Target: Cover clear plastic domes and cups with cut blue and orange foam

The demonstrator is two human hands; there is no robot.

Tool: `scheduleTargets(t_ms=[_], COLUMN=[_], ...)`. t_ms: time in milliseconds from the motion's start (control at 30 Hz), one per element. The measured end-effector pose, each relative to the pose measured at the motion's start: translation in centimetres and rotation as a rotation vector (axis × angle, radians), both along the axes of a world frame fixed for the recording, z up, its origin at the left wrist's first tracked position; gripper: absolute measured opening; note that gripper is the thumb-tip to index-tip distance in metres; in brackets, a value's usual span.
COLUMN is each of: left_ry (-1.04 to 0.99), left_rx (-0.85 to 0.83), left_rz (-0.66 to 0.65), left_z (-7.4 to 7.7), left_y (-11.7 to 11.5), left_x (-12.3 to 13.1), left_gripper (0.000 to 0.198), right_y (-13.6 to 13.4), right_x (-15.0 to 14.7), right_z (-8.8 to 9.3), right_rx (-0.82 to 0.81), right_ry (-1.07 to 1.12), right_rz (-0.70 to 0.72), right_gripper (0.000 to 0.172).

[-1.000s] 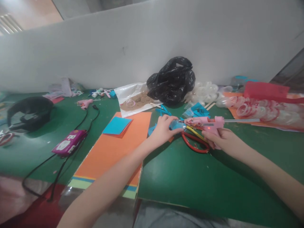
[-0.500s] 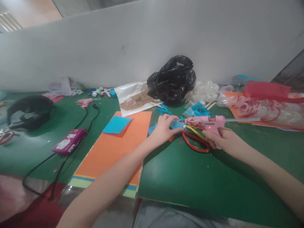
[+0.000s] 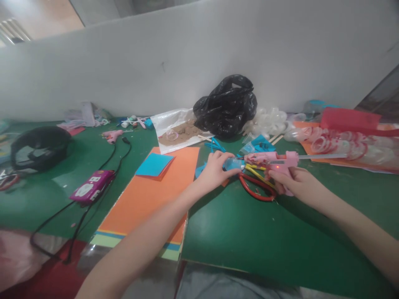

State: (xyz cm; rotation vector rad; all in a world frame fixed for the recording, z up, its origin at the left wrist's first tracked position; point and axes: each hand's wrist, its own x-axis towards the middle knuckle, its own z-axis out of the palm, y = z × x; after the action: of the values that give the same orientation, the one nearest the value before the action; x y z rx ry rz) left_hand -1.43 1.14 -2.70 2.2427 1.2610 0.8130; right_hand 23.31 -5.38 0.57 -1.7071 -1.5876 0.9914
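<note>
My right hand is closed around the handle of a pink hot glue gun, with a clear glue stick poking out of its back. The gun's nozzle points left at a small clear-blue plastic piece, which my left hand grips between thumb and fingers. Its exact kind is hard to make out. Under the gun lie scissors with red handles and a yellow strip. Blue paper scraps lie just beyond my left hand.
Orange sheets with a folded blue paper lie left of my hands. Behind are a black plastic bag, brown clay on a white sheet and clear plastic cups. A purple box with black cables sits farther left.
The glue gun has shifted slightly right, its nozzle a little farther from my left hand's fingers. Both hands keep their grips.
</note>
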Motion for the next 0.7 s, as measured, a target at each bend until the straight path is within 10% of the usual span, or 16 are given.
scheduleTargets(t_ms=[700], left_ry=[0.0], left_rx=[-0.007], left_rz=[-0.007], left_z=[0.0], left_y=[0.0], left_x=[0.0], left_gripper=[0.042], right_y=[0.3], right_x=[1.5], right_z=[-0.5], right_rx=[-0.017], right_ry=[-0.134], right_rz=[-0.004], right_gripper=[0.054])
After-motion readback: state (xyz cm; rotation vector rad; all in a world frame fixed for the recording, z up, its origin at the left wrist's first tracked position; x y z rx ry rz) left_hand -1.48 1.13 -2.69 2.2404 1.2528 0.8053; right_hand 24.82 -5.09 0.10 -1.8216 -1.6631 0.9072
